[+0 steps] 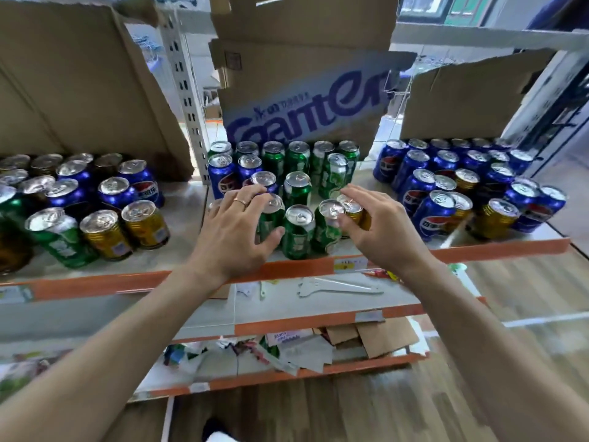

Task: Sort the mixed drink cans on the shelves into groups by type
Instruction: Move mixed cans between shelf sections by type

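Both hands at the front row of the middle shelf (296, 266).
We judge the left hand (234, 229) grasps a green aluminium can (271, 218), the right hand (377, 223) a gold aluminium can (353, 208) (partly hidden); lift straight, clear neighbours.

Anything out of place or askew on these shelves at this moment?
Yes. A green drink can behind the right hand leans tilted against upright neighbours, and torn cardboard and paper scraps litter the lower orange-edged shelf.
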